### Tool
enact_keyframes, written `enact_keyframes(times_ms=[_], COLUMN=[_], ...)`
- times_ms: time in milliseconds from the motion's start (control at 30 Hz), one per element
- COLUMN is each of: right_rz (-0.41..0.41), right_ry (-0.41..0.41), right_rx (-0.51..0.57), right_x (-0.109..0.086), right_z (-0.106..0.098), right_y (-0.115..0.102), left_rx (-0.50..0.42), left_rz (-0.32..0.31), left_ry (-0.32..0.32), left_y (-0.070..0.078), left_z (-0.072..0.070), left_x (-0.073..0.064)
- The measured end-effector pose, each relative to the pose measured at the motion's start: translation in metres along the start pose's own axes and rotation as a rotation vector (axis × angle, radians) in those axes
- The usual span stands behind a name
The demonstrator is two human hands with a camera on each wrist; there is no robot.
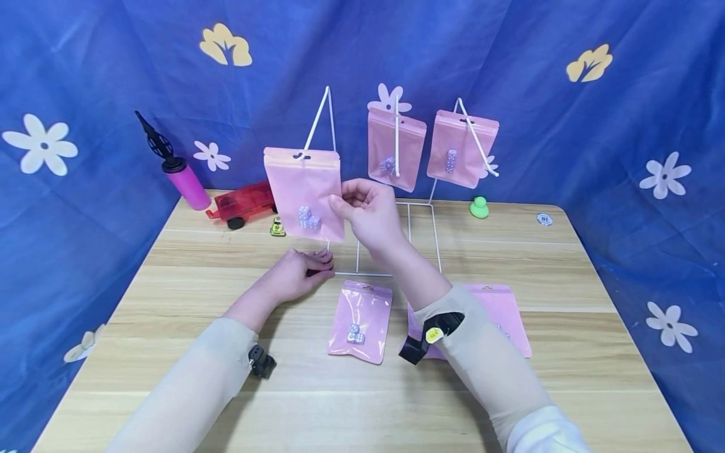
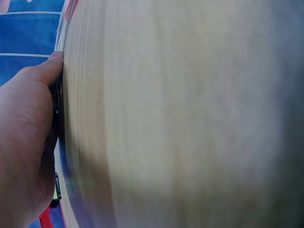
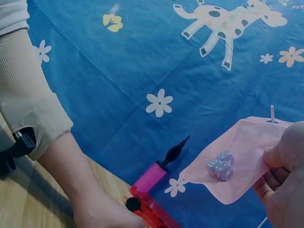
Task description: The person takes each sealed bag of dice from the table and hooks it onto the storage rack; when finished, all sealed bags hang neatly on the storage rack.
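My right hand (image 1: pixel 370 211) pinches the right edge of a pink zip bag (image 1: pixel 289 182) with several pale purple dice (image 3: pixel 220 166) inside. The tip of the left hook passes through this bag's hang hole. At the table, my left hand (image 1: pixel 297 274) grips the front left corner of the white wire rack (image 1: pixel 374 274); its fingertips are partly hidden. Two more pink bags with dice hang from the rack, one on the middle hook (image 1: pixel 397 141) and one on the right hook (image 1: pixel 476 135).
A pink bag of dice (image 1: pixel 368 308) lies in front of the rack. More pink bag material (image 1: pixel 504 302) lies partly under my right forearm. Behind stand a pink pump (image 1: pixel 189 185), a red toy trailer (image 1: pixel 243 202), a small yellow car (image 1: pixel 277 226), a green duck (image 1: pixel 479 207) and a chip (image 1: pixel 544 219).
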State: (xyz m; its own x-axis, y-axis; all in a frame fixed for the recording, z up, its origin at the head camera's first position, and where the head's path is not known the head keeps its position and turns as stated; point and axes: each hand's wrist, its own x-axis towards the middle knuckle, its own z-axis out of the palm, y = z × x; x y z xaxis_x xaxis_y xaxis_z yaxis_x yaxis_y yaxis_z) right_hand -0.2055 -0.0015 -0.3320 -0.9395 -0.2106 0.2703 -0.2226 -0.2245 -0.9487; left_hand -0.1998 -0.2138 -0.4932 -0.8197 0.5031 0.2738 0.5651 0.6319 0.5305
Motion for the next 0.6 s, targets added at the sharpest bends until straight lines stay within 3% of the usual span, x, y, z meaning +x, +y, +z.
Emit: enact_keyframes(times_ms=[233,600], right_rz=[-0.005,0.066], right_ry=[0.048,0.108], right_rx=[-0.020,-0.065], right_x=[0.014,0.045], right_z=[-0.004,-0.006], right_y=[0.008,0.009], left_rx=[0.009,0.028], left_rz=[-0.045,-0.063], left_ry=[-0.023,-0.042], left_y=[0.002,0.002], left_z=[-0.002,-0.002], left_x=[0.000,0.002])
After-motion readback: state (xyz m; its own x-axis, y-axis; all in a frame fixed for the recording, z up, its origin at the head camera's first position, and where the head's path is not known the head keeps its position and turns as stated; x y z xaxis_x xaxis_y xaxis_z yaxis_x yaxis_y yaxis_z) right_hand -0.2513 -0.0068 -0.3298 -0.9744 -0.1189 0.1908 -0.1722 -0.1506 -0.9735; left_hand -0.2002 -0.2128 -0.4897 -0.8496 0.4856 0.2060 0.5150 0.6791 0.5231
